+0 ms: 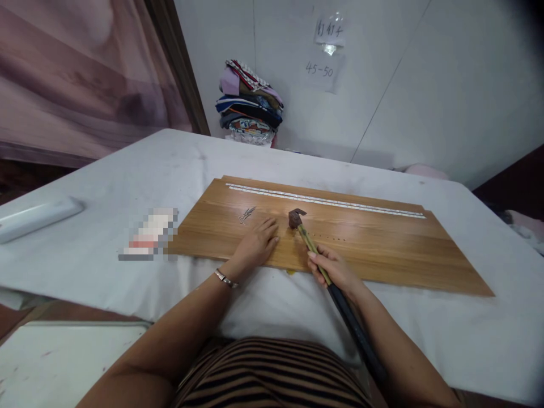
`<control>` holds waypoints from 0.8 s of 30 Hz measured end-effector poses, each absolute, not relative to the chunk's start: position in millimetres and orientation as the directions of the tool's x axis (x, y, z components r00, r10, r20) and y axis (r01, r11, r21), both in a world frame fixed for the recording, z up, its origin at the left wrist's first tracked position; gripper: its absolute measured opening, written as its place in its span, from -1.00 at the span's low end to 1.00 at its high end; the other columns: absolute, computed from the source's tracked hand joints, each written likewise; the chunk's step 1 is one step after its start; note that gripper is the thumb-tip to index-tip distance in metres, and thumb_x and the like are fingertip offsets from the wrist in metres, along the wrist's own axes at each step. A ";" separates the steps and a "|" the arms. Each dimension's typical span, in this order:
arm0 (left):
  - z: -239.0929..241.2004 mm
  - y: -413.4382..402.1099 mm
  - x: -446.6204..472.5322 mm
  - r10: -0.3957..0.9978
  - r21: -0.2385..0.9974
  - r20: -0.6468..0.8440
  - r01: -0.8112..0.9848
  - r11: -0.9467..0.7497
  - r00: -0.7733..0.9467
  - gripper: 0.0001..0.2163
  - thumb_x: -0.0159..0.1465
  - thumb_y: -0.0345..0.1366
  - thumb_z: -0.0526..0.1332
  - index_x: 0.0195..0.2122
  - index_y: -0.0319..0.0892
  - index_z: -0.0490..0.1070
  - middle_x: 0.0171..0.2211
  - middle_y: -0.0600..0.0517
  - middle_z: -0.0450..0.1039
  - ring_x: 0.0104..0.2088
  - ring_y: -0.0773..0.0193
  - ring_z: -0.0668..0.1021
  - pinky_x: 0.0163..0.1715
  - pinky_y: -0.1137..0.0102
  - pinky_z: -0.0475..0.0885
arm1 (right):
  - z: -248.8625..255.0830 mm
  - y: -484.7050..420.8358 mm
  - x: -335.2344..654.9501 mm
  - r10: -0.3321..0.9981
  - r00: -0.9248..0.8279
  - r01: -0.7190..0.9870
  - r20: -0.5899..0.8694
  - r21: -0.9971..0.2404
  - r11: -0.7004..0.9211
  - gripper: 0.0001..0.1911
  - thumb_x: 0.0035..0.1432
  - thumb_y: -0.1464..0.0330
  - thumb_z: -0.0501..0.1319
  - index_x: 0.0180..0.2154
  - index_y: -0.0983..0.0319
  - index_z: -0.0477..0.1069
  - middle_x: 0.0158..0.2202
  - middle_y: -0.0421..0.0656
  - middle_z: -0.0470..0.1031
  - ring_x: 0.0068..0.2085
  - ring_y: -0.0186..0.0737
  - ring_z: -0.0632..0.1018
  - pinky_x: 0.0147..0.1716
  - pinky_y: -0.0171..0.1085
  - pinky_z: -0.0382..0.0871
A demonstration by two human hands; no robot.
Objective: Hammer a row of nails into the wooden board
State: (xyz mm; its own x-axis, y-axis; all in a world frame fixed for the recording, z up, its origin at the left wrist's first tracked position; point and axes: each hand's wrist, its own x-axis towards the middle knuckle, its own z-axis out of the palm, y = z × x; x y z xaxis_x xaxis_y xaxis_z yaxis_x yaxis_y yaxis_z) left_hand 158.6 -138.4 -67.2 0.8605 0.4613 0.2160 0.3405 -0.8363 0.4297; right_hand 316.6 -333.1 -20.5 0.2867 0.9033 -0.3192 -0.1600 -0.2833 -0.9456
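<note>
A long wooden board [382, 249] lies on a table covered with white cloth. My right hand [334, 271] grips the handle of a claw hammer [296, 218], whose dark head rests on the board. A short row of small nail heads [327, 238] runs to the right of the hammer head. My left hand [257, 243] lies on the board with fingers together, pointing toward the hammer head. A few loose nails [247, 213] lie on the board just beyond my left hand. A thin metal strip [327, 199] runs along the board's far edge.
A blurred packet [148, 235] sits on the cloth left of the board, and a long white object [36, 218] lies at the far left. A pile of folded clothes [250, 105] stands against the wall behind the table. Paper labels [327, 51] hang on the wall.
</note>
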 end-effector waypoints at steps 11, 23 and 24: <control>-70.3 -137.5 158.6 0.472 0.455 0.247 0.329 -0.827 0.846 -0.62 0.42 -0.21 0.07 0.17 -0.23 0.45 0.32 -0.22 0.38 0.38 -0.01 0.34 0.39 -0.03 0.23 | -21.2 -334.0 316.6 0.903 0.287 -0.168 -0.321 -0.945 -0.282 -0.53 0.03 -0.05 0.35 -0.28 0.17 0.33 -0.59 -0.39 0.32 -0.72 -0.47 0.25 -0.76 -0.40 0.07; -65.7 -139.6 158.6 0.476 0.439 0.202 0.355 -0.825 0.856 -0.59 0.43 -0.22 0.07 0.19 -0.34 0.43 0.34 -0.30 0.33 0.39 -0.04 0.32 0.42 0.01 0.20 | -17.3 -334.7 315.8 0.901 0.290 -0.149 -0.322 -0.945 -0.290 -0.53 0.02 -0.05 0.36 -0.27 0.17 0.35 -0.59 -0.39 0.32 -0.71 -0.49 0.25 -0.74 -0.41 0.10; -65.9 -139.4 158.8 0.474 0.437 0.205 0.353 -0.828 0.857 -0.59 0.43 -0.22 0.07 0.19 -0.34 0.43 0.34 -0.30 0.33 0.39 -0.03 0.32 0.41 0.01 0.20 | -17.6 -334.7 316.0 0.902 0.290 -0.148 -0.320 -0.946 -0.289 -0.53 0.02 -0.05 0.36 -0.27 0.17 0.35 -0.59 -0.39 0.32 -0.71 -0.48 0.25 -0.74 -0.41 0.10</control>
